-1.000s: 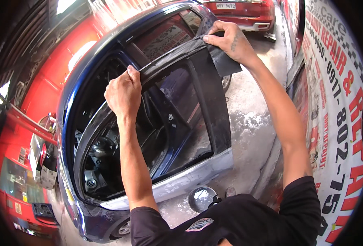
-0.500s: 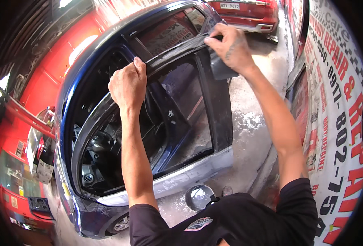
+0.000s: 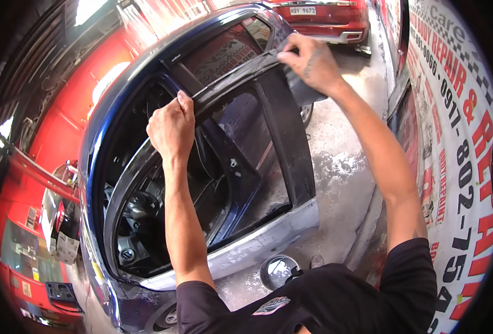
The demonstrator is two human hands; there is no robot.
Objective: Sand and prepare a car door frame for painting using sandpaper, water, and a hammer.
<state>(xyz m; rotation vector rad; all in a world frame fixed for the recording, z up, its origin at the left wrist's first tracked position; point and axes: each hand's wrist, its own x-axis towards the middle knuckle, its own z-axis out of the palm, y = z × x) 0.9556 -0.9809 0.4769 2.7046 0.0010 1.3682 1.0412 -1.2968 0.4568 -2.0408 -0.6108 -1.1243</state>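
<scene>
A blue car (image 3: 99,139) stands with its front door (image 3: 299,150) swung out, the window frame black and the lower panel patchy grey-white. My left hand (image 3: 171,129) is closed over the upper edge of the window frame. At the frame's top rear corner, my right hand (image 3: 313,65) is closed, thumb and fingers pinched together at the edge. A dark grey flexible sheet (image 3: 307,93) hangs beneath that hand, apparently in its grip; the fingers partly hide it. Through the window opening, the dark car interior shows.
A round basin (image 3: 279,271) of water sits on the wet floor close to my body. A red vehicle (image 3: 324,22) is parked beyond the car. Printed banners (image 3: 452,167) line the right side. Another red vehicle (image 3: 32,256) stands at left beside a black panel (image 3: 63,295).
The view has shifted slightly. Both hands stay at the window frame's top edge, and less of the grey sheet shows under my right hand.
</scene>
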